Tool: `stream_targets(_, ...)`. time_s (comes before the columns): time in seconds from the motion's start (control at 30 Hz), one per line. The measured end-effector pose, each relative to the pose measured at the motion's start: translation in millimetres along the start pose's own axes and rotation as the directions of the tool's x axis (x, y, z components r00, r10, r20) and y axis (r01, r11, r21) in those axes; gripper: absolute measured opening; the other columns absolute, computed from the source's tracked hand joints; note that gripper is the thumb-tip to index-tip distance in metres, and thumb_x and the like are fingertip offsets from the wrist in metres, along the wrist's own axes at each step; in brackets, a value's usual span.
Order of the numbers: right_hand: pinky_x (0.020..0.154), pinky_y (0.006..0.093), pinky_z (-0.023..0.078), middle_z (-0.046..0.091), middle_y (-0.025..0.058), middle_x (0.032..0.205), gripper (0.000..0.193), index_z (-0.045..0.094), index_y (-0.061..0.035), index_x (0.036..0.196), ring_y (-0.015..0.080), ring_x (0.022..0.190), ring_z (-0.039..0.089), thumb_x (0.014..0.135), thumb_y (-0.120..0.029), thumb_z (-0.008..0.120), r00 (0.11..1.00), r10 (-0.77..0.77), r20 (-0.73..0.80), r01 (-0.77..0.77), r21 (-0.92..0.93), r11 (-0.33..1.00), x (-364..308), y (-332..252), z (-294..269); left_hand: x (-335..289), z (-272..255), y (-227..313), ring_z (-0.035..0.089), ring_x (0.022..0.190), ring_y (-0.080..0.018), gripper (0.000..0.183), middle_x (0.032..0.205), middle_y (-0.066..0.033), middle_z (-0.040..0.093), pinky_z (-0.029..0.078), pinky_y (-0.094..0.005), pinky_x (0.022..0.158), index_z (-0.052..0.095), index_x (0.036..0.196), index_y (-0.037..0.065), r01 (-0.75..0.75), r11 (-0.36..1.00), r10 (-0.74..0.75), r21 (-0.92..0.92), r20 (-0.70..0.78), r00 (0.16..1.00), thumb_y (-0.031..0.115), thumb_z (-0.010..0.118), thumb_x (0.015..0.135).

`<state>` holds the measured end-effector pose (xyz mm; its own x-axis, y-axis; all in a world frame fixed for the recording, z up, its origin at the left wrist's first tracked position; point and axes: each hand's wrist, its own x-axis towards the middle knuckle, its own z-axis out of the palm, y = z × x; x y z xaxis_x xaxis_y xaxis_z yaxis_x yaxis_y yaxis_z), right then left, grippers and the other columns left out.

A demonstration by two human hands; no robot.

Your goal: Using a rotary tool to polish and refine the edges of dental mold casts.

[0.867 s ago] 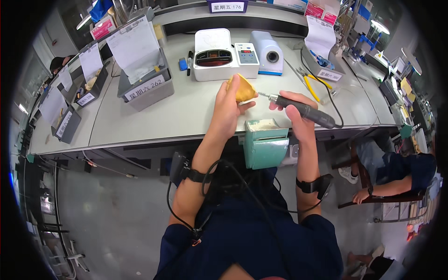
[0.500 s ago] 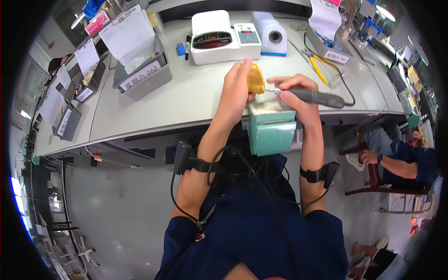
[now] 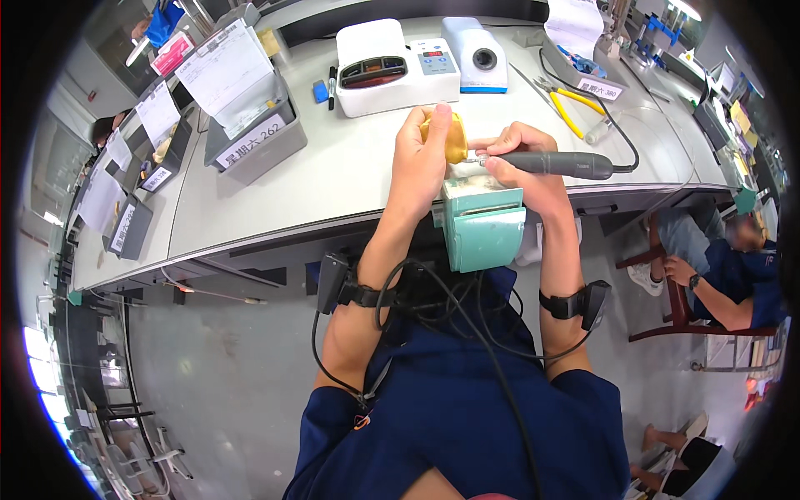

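Observation:
My left hand [image 3: 419, 162] is closed around a small golden-yellow block [image 3: 456, 142], its thumb along the top; the block's exact kind I cannot make out. In my right hand [image 3: 533, 183] lies a dark grey rotary handpiece [image 3: 571, 164], gripped like a pen, its thin metal tip pointing left at the block. The tip is at or very near the block's right side; contact is too small to tell. Both hands are above a green box-like bench fixture [image 3: 485, 233] at the table's front edge, with a pale, dusty top.
A white device with a dark window [image 3: 375, 73] and a blue-white unit [image 3: 475, 54] stand behind my hands. Yellow-handled pliers [image 3: 568, 115] lie at right, near the handpiece's cable [image 3: 635, 154]. Grey bins [image 3: 262, 142] with papers stand left. Another person [image 3: 725, 283] sits at right.
The yellow block has been turned in my left hand, showing a more rounded, shinier side. The handpiece is now more level. The whole view has shifted slightly.

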<state>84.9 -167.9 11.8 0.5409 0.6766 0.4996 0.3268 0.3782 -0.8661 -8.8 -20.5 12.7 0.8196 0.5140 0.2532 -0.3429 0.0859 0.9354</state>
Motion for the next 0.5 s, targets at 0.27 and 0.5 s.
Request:
stream_targets(0.27,0.062,0.022,0.046,0.059,0.0038,0.072,0.016,0.056,-0.003,0.075,0.0111,0.08,0.066,0.079,0.0,0.072,0.999,-0.023,-0.027,0.023,0.006,1.0,0.9,1.1,-0.9,-0.7,-0.1,0.0,0.052,0.063,-0.0047,0.034,0.079,0.0004,0.056,0.04,-0.0202,0.048,0.055,0.098,0.009,-0.026,0.998,0.025,0.058,0.008,1.0,0.042,0.052,0.102)
stream_targets(0.5,0.065,0.0234,0.046,0.063,0.0035,0.078,0.014,0.058,-0.0029,0.078,0.0058,0.074,0.057,0.081,-0.004,0.072,0.995,-0.073,-0.064,0.07,-0.052,0.996,2.9,2.8,-3.9,-1.6,3.1,-0.7,0.057,0.066,-0.0066,0.033,0.081,-0.0013,0.059,0.045,-0.0213,0.052,0.056,0.099,0.007,-0.054,0.988,0.049,0.145,0.034,0.998,0.04,0.049,0.104)
